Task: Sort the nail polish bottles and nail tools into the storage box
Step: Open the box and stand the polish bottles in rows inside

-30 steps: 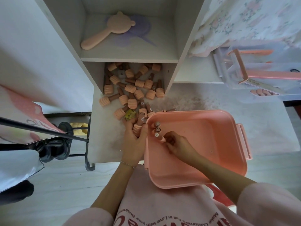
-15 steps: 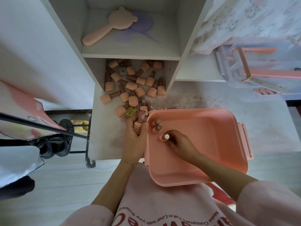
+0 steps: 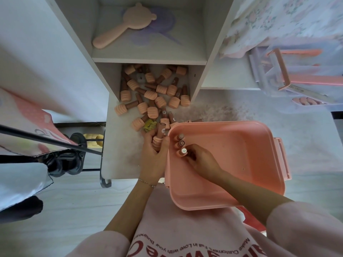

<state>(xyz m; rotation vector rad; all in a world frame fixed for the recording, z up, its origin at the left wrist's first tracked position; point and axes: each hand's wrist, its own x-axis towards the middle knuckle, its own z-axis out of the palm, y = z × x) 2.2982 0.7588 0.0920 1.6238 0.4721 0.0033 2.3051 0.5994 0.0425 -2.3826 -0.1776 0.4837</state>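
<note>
At nine o'clock a dark shoe (image 3: 65, 162) sits under a thin black rod (image 3: 46, 140); right of it the white counter (image 3: 118, 160) carries the heap of nail polish bottles (image 3: 154, 89), spilling from the lower shelf opening at twelve o'clock down toward the middle, with a small yellow packet (image 3: 150, 125) at its near edge and a pink hand mirror (image 3: 120, 26) on the shelf above. The left hand (image 3: 154, 158) is clenched round a bundle of bottles (image 3: 160, 138) just outside the box's nine o'clock wall, caps toward the palm and bases pointing up and away. Next comes the pink storage box (image 3: 241, 191), where three bottles stand in a row along the left wall, long axes upright, bases showing. The right hand (image 3: 202, 160) is inside the box, its fingers (image 3: 192, 154) curled and pinching the nearest bottle (image 3: 182, 152) of that row, which lies at their ten o'clock. The held bundle lies at ten o'clock from the right hand, across the box wall, so the right hand is placed to take the next one. Against half a second ago, the third bottle has been drawn up tighter against the other two, while the left hand has stayed put. At two o'clock a clear case (image 3: 297, 80) holds pink tools
</note>
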